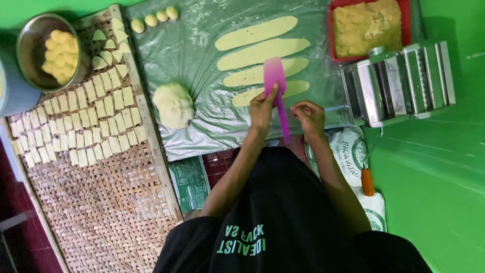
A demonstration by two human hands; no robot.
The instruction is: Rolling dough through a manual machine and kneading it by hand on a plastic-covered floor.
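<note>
My left hand (261, 108) grips a pink plastic spatula (274, 76) by its handle. The blade lies over the lower of several long flat dough strips (255, 33) spread on a clear plastic sheet (202, 55). My right hand (309, 117) hovers just right of the spatula handle with fingers curled together, and nothing shows in them. A round lump of pale dough (173, 103) sits on the sheet to the left of my hands.
A woven bamboo tray (101, 202) on the left carries rows of cut dough squares (81, 126). A metal bowl (30, 35) holds yellow dough pieces. Small dough balls (151, 20), a red tray of yellow dough (366, 25), a metal pasta roller (399, 81) and flour bags (348, 149) surround the sheet.
</note>
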